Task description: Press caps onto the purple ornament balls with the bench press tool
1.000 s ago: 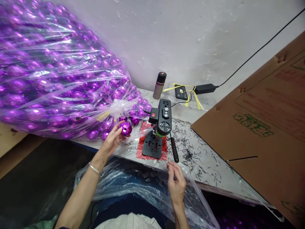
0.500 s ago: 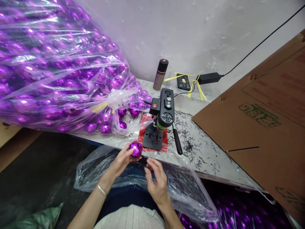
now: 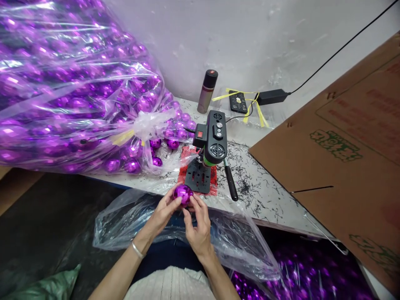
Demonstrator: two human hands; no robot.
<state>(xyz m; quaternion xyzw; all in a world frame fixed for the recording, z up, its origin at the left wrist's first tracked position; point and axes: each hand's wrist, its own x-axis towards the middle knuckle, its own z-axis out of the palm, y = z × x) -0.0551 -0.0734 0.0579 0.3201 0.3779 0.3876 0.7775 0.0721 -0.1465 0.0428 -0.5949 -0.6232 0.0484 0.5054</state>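
Observation:
A shiny purple faceted bauble (image 3: 183, 195) is held in front of the table edge, low in the middle of the view. My left hand (image 3: 164, 210) grips it from the left, thumb on the near face and fingers behind. At its right side, the curled fingertips of my right hand (image 3: 198, 223) touch the ball; whether anything small is between them is hidden. Just beyond the hands stands a black hand-lever press (image 3: 216, 135) with a slotted base plate (image 3: 197, 177) on a red sheet (image 3: 213, 187). Its lever handle (image 3: 231, 183) points down to the right.
A big clear bag of purple baubles (image 3: 71, 104) fills the left. A spray can (image 3: 207, 91), a power adapter (image 3: 271, 97) and yellow ties (image 3: 261, 114) lie behind the press. Black scraps (image 3: 245, 183) litter the table. At right leans a cardboard box (image 3: 343, 166); clear plastic (image 3: 125, 225) covers my lap.
My left hand has brought the bauble from beside the bag, right and toward me. My right hand has moved left from near the lever handle to meet it.

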